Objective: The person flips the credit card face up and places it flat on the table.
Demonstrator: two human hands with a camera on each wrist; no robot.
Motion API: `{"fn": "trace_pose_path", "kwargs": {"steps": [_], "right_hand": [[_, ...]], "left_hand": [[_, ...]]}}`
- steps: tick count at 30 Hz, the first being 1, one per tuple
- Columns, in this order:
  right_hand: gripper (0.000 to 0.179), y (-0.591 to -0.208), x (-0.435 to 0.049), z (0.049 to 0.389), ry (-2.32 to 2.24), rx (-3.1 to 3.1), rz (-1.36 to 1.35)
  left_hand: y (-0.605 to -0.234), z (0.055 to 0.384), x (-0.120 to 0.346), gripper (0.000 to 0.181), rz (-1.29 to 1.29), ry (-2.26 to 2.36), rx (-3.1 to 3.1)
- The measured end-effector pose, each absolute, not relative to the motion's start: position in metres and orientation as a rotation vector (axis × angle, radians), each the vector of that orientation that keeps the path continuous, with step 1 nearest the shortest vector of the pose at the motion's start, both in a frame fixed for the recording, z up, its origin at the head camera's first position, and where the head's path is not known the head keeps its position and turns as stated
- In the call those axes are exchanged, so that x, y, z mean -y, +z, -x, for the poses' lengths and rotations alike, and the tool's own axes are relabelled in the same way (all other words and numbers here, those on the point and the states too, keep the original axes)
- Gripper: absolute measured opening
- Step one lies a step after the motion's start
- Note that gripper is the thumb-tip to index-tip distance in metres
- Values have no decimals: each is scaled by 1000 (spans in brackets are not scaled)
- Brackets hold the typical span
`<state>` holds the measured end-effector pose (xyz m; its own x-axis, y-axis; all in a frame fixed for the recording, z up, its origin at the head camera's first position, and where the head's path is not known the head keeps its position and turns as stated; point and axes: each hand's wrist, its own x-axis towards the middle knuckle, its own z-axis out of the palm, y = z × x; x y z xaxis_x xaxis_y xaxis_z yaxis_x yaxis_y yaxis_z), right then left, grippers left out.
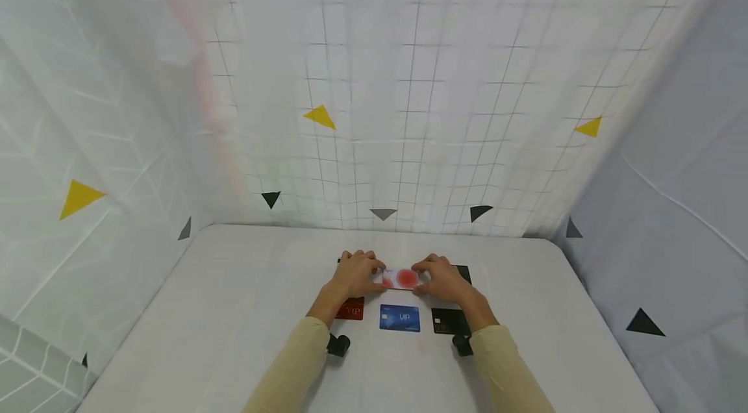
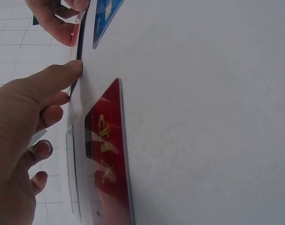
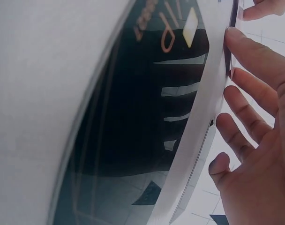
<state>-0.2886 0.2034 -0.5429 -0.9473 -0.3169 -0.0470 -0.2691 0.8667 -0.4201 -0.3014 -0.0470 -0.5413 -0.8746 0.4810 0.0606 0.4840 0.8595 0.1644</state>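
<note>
A white card with red circles [image 1: 402, 278] is held just above the white table [image 1: 234, 309]. My left hand [image 1: 367, 275] pinches its left end and my right hand [image 1: 425, 277] pinches its right end. Nearer to me lie a red VIP card [image 1: 352, 309], a blue VIP card [image 1: 400, 318] and a black card [image 1: 447, 321] in a row. In the left wrist view my thumb [image 2: 63, 75] presses the held card's edge above the red VIP card [image 2: 107, 154]. The right wrist view has my fingers [image 3: 255, 61] at the card's edge beside the black card [image 3: 147, 108].
Another black card [image 1: 464, 272] lies partly hidden behind my right hand, and a dark edge [image 1: 339, 261] peeks out beyond my left hand. White gridded cloth walls with yellow and black triangles close in the table on three sides.
</note>
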Motion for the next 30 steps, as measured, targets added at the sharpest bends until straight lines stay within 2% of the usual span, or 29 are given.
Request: {"fn": "trace_pose_path", "kwargs": {"steps": [30], "right_hand": [[54,-539,-199,286,-636,-2910,301]], "left_hand": [[-536,299,43,51,700,-253,3076]]}}
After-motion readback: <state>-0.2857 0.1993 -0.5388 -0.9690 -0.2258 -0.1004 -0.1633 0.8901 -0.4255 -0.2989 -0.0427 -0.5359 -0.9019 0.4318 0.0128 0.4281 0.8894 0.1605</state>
